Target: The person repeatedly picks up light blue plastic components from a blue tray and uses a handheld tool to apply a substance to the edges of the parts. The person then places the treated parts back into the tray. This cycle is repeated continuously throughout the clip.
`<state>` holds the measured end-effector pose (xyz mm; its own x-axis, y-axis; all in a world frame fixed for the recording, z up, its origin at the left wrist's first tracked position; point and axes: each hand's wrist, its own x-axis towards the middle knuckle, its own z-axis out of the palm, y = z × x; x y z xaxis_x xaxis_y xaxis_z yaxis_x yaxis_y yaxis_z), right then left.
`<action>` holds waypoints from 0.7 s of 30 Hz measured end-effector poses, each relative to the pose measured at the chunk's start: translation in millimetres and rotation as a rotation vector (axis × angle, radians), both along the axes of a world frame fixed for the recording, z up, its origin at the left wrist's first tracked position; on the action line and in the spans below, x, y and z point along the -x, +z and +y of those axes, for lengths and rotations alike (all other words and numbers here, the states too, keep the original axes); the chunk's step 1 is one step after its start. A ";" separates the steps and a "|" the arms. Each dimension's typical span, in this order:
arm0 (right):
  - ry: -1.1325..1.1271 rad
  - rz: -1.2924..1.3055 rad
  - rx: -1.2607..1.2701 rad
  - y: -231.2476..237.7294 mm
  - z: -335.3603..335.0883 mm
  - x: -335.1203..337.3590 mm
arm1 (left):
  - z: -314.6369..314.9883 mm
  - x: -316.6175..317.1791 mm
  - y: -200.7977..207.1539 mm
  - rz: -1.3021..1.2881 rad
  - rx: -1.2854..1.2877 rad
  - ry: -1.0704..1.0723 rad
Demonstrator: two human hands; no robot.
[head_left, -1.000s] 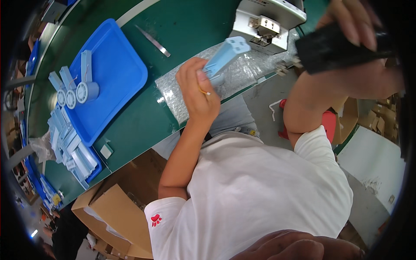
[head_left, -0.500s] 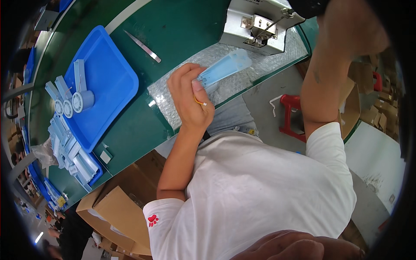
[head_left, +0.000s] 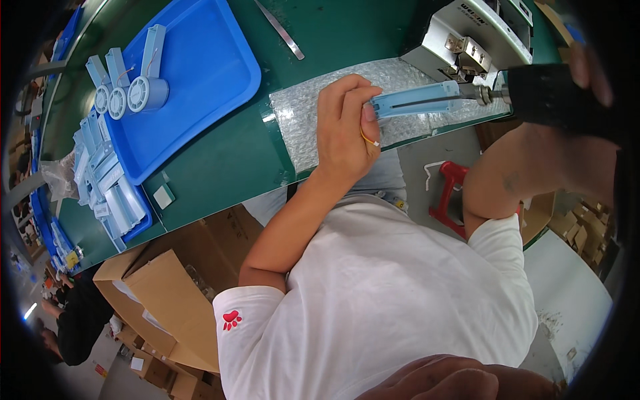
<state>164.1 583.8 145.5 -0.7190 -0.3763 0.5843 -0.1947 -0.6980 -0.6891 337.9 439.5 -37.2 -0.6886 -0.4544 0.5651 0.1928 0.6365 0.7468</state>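
My left hand [head_left: 347, 130] is closed around one end of a light blue plastic handle shell [head_left: 423, 100], holding it above the bubble wrap. A short yellow wire [head_left: 369, 138] with a small white connector hangs by the thumb. At the right, my right hand [head_left: 593, 77] grips a black power screwdriver [head_left: 553, 97], with part of the hand lost in the dark rim. The screwdriver's long thin bit lies lengthwise along the shell's hollow, its tip close to the left fingers. Whether the tip touches a screw cannot be made out.
Bubble wrap [head_left: 297, 127] covers the green table's [head_left: 220, 153] near edge. A metal screw feeder [head_left: 460, 40] stands at the back right. Leftward are tweezers [head_left: 280, 30], a blue tray [head_left: 193, 87], several round-headed fan parts [head_left: 148, 93] and piled blue shells [head_left: 107, 180]. An open carton [head_left: 170, 300] stands below.
The right hand has brought the screwdriver down from beside the screw feeder, and its bit now lies in the shell. The left hand still holds the shell, now turned more level. The view has shifted.
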 end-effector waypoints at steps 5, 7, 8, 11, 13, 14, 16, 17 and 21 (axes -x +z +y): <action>0.019 -0.004 0.002 -7.3 -8.8 0.9 | -1.7 0.1 0.4 0.020 0.010 0.006; 0.028 -0.010 0.009 -9.5 -9.8 1.0 | -2.4 0.6 0.2 0.025 0.015 0.005; 0.035 -0.014 0.010 -9.5 -9.7 0.7 | -2.3 0.5 0.1 0.027 0.018 0.005; 0.059 -0.027 0.022 -11.1 -9.9 1.8 | -2.1 0.7 0.6 0.026 0.003 0.002; 0.079 -0.038 0.034 -12.8 -8.4 2.3 | -2.6 1.2 0.0 0.027 0.006 0.002; 0.085 -0.043 0.039 -13.6 -7.6 2.4 | -2.7 1.5 -0.1 0.028 0.007 0.002; 0.109 -0.058 0.053 -15.1 -6.0 1.9 | -1.7 1.0 0.6 0.022 -0.002 0.000; 0.122 -0.067 0.064 -15.5 -4.2 1.8 | -0.9 0.8 0.7 0.020 -0.007 0.000; 0.230 -0.122 0.162 -21.7 -5.5 4.1 | -2.8 0.2 1.6 -0.011 -0.018 0.000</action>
